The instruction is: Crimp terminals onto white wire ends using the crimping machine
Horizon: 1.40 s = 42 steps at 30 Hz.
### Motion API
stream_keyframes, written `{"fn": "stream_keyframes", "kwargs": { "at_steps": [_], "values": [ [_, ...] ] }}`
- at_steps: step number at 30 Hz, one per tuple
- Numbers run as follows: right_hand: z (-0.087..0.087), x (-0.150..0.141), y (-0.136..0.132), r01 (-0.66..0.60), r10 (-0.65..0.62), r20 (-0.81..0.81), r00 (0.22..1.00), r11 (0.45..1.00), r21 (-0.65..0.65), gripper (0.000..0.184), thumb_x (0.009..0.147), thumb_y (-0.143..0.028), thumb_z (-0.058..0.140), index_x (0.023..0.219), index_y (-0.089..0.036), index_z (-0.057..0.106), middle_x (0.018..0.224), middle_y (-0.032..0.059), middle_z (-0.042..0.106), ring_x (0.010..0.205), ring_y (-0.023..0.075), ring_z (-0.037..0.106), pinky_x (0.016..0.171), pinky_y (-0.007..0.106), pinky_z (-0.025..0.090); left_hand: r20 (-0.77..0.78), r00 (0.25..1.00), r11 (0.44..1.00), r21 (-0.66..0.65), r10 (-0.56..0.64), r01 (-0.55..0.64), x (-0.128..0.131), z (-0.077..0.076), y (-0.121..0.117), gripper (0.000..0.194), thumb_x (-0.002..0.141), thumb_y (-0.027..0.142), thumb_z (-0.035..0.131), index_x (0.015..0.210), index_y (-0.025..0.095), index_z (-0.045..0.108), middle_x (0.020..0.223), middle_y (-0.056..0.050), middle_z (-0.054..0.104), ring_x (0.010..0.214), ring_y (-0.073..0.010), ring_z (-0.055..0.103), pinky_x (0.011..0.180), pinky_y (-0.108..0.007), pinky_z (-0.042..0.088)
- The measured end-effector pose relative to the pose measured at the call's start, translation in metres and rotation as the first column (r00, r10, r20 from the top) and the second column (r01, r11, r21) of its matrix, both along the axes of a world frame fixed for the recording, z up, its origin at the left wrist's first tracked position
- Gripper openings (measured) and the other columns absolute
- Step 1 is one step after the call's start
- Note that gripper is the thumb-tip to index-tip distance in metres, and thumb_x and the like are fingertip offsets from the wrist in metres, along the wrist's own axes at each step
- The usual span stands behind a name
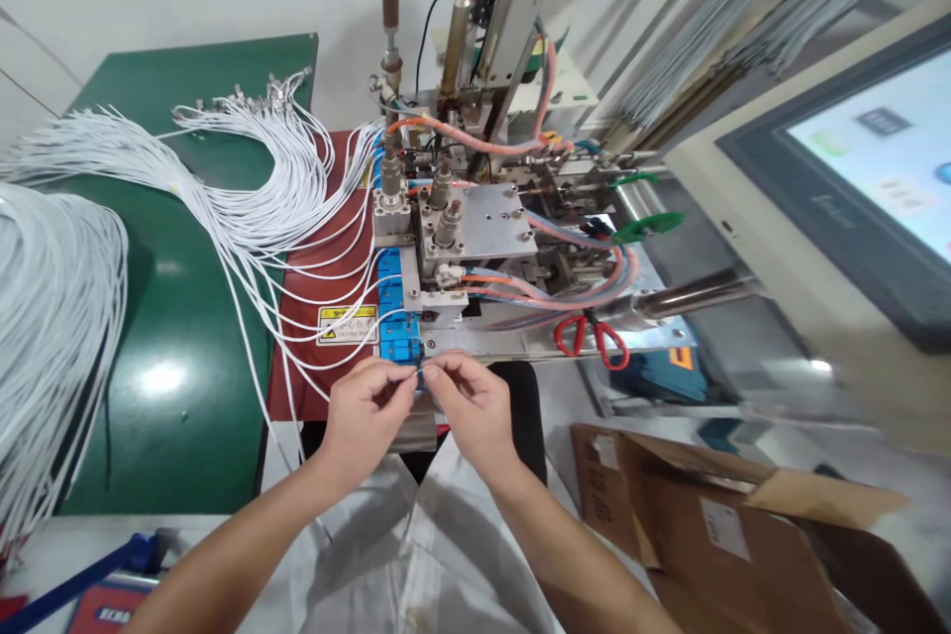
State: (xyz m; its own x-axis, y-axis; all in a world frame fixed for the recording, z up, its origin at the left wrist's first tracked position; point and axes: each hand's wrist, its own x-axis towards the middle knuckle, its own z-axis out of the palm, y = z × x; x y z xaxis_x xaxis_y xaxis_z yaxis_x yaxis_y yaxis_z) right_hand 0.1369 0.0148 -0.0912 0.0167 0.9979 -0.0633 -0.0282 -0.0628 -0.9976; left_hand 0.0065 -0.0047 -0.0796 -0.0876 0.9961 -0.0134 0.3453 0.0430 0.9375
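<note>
My left hand (366, 413) and my right hand (473, 406) meet at the front edge of a small metal machine (475, 228), both pinched on a thin white wire (407, 373) just below the blue fixture blocks (395, 322). The fingertips of the two hands nearly touch. Several white wires (297, 208) with metal terminals fan out from the blue blocks to the left, across a red mat (312, 357) and a green table (178, 376).
A thick bundle of white wires (52, 317) lies at far left. Red-handled scissors (590, 335) rest on the machine's base plate. A touchscreen panel (854, 178) stands at right, an open cardboard box (713, 525) below it. Orange and blue hoses run over the machine.
</note>
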Motion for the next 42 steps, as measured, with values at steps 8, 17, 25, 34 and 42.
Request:
{"fn": "stream_keyframes", "kwargs": {
  "at_steps": [8, 17, 25, 34, 42],
  "values": [
    [-0.007, -0.001, -0.003, 0.018, -0.156, 0.337, 0.929, 0.925, 0.379, 0.008, 0.076, -0.017, 0.056, 0.071, -0.019, 0.063, 0.069, 0.0037, 0.061, 0.066, 0.0155, 0.056, 0.062, 0.029, 0.046, -0.078, 0.997, 1.000, -0.016, 0.000, -0.001, -0.001, -0.003, 0.004, 0.014, 0.080, 0.026, 0.055, 0.080, 0.017, 0.066, 0.073, -0.002, 0.063, 0.063, -0.0115, 0.060, 0.061, -0.022, 0.049],
    [-0.020, 0.011, 0.020, -0.131, -0.047, 0.517, 0.855, 0.944, 0.303, 0.013, 0.080, -0.020, 0.048, 0.069, -0.019, 0.055, 0.067, 0.0020, 0.056, 0.065, 0.0155, 0.054, 0.062, 0.028, 0.043, -0.459, 0.852, 0.960, -0.006, -0.251, 0.280, -0.033, 0.002, 0.019, 0.020, 0.085, 0.019, 0.048, 0.093, 0.022, 0.066, 0.085, -0.002, 0.066, 0.076, -0.0137, 0.061, 0.071, -0.025, 0.049],
    [-0.027, 0.012, 0.023, -0.196, 0.048, 0.596, 0.802, 0.963, 0.187, 0.014, 0.080, -0.020, 0.045, 0.070, -0.019, 0.054, 0.071, 0.0030, 0.057, 0.069, 0.0166, 0.053, 0.065, 0.028, 0.041, -0.561, 0.820, 0.973, 0.103, -0.114, 0.205, -0.029, -0.006, 0.022, 0.018, 0.084, 0.017, 0.049, 0.085, 0.017, 0.067, 0.082, -0.004, 0.061, 0.076, -0.0144, 0.060, 0.070, -0.026, 0.050],
    [-0.021, 0.013, 0.032, -0.242, 0.185, 0.626, 0.757, 0.970, 0.005, 0.011, 0.077, -0.019, 0.046, 0.069, -0.020, 0.054, 0.072, 0.0026, 0.060, 0.068, 0.0169, 0.055, 0.063, 0.027, 0.040, -0.602, 0.780, 0.975, 0.013, -0.169, 0.220, -0.030, 0.001, 0.028, 0.012, 0.081, 0.013, 0.052, 0.080, 0.018, 0.063, 0.079, -0.002, 0.063, 0.074, -0.0153, 0.060, 0.070, -0.028, 0.048],
    [-0.022, 0.020, 0.036, -0.392, 0.251, 0.663, 0.705, 0.917, 0.070, 0.020, 0.086, -0.026, 0.037, 0.076, -0.020, 0.054, 0.076, 0.0029, 0.059, 0.074, 0.0170, 0.055, 0.068, 0.028, 0.041, -0.607, 0.762, 0.961, -0.012, -0.227, 0.277, -0.035, -0.004, 0.033, 0.015, 0.081, 0.014, 0.051, 0.079, 0.019, 0.065, 0.078, -0.003, 0.064, 0.078, -0.0169, 0.061, 0.073, -0.029, 0.048]
  ]
}}
